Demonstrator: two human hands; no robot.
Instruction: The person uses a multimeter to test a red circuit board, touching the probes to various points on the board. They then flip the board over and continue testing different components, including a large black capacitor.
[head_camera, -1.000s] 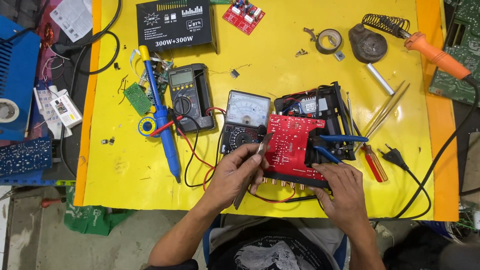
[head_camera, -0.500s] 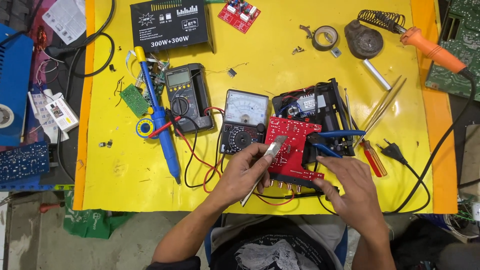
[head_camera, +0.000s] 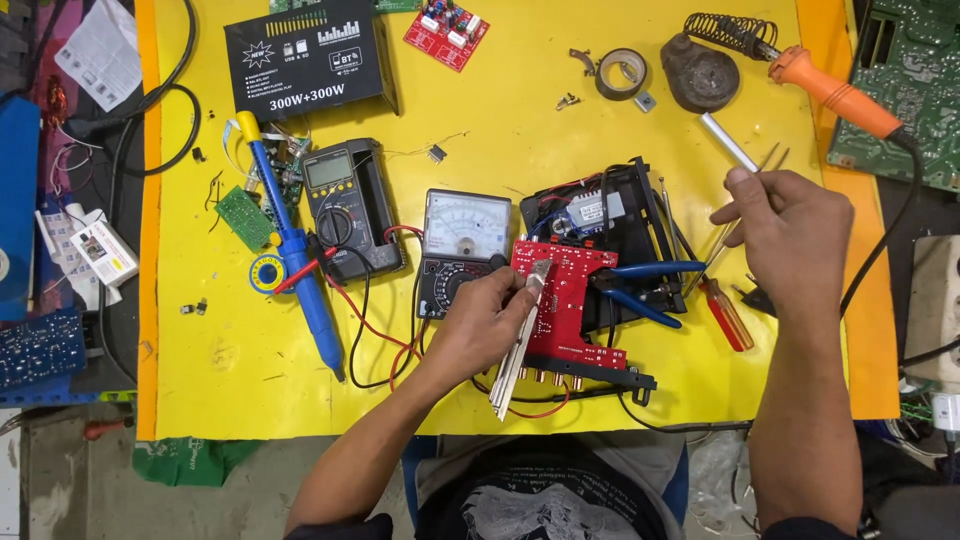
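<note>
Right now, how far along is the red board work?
Done: the red circuit board lies exposed, propped on the black chassis. In hand: left hand holds metal tweezers on the board; right hand is up at the thin rods, grip unclear. Left: likely any soldering, since the orange soldering iron sits untouched.

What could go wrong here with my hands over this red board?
The left hand holds flat metal tweezers on the red circuit board; a slip might scratch or bridge something. The right hand is at thin sticks near the soldering iron, which may be hot. Loose probe leads could snag.
</note>
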